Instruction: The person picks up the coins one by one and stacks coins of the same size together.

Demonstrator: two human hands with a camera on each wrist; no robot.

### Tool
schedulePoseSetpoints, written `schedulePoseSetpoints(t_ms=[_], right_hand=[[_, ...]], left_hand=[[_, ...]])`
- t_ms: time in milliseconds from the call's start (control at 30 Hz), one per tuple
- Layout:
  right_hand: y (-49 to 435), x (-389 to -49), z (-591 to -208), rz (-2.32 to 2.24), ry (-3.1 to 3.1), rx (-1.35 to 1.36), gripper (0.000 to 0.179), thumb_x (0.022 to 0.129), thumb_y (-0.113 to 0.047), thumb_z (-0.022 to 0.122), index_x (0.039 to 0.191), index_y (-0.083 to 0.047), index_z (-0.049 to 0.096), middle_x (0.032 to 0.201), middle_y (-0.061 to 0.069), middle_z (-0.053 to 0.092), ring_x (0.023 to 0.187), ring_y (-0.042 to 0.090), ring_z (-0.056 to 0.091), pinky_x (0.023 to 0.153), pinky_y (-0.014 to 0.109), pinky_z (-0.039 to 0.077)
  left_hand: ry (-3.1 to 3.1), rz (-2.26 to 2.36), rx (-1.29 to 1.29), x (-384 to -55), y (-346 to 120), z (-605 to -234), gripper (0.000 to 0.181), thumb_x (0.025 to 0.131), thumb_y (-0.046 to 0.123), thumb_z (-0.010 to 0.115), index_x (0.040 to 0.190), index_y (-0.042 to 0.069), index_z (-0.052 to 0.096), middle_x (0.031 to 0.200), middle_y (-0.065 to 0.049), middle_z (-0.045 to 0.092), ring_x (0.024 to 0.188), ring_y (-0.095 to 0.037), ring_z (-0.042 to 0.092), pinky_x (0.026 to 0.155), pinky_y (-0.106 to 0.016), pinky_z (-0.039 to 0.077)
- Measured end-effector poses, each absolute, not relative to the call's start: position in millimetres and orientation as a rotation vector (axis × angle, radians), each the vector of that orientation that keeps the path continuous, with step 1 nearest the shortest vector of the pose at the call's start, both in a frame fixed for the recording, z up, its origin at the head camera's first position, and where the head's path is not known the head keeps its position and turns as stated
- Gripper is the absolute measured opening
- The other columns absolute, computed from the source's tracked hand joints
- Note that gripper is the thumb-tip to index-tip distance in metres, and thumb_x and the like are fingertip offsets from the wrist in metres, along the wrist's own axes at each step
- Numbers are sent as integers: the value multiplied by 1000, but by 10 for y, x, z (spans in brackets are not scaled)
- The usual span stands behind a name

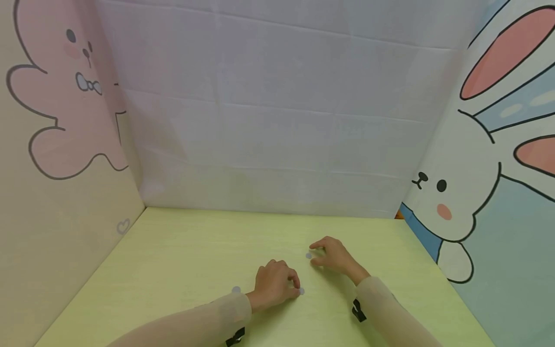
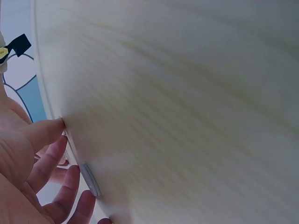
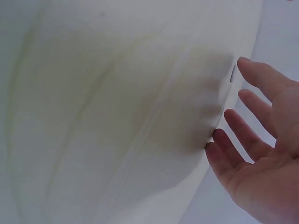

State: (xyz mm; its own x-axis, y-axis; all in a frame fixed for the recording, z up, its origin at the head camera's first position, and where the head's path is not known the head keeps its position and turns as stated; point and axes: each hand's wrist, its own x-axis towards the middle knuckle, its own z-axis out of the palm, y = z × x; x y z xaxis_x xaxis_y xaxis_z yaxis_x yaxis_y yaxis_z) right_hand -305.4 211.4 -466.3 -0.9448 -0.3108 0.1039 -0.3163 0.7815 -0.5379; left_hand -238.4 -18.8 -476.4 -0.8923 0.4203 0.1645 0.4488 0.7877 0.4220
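Observation:
My left hand (image 1: pixel 275 282) is low over the yellow tabletop, index finger and thumb bent toward each other. Their tips meet at the edge of a small grey disc (image 1: pixel 301 291). Behind that wrist lies another grey disc (image 1: pixel 236 289). In the left wrist view, a flat grey round piece with a layered edge (image 2: pixel 90 179) lies by the other fingertips. My right hand (image 1: pixel 334 255) reaches in from the right, thumb and forefinger spread. A third grey disc (image 1: pixel 309 255) lies at the gap between them; its thin edge (image 3: pixel 233 73) shows beside the thumb in the right wrist view.
The yellow tabletop (image 1: pixel 195 246) runs back to a pale hanging cloth (image 1: pixel 269 120). A panel with a pink cartoon figure (image 1: pixel 65 106) stands on the left, one with a white rabbit (image 1: pixel 459 202) on the right. Black straps hang at both sleeves.

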Motion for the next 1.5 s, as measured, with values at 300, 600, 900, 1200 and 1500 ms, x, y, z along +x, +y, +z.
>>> schedulePoseSetpoints(t_ms=[300,600,900,1200,1500], right_hand=[[2118,-3062,-4679,900,-2972,514,37,85,-14,89,118,-3,78,118,15,71,114,38,66,100,56,54],[2114,-3062,-4685,895,-2987,502,36,87,-15,88,120,-4,78,120,15,67,115,38,63,102,56,51],[2116,-3057,-4681,885,-2993,510,32,88,-15,87,117,-5,79,121,15,65,115,38,61,102,58,49],[2107,-3055,-4723,898,-2977,473,28,88,-16,88,114,-7,81,118,13,65,111,36,62,100,57,52],[2079,-3054,-4697,885,-2956,489,25,88,-16,88,110,-6,82,112,13,67,106,34,63,97,56,53]], left_hand=[[-2907,-712,-707,-2405,-177,-4798,16,82,41,91,74,36,78,90,10,67,80,-12,50,69,-33,38],[-2905,-721,-699,-2415,-173,-4820,17,81,41,92,73,36,77,88,11,65,80,-12,50,69,-33,39],[-2912,-716,-696,-2389,-172,-4756,16,82,39,92,75,35,78,89,10,67,80,-12,50,69,-32,38],[-2921,-713,-700,-2382,-170,-4743,16,82,39,92,75,35,78,88,9,66,80,-12,50,69,-33,38],[-2894,-704,-708,-2414,-169,-4813,17,82,40,91,74,35,78,88,10,66,80,-12,50,68,-33,38]])
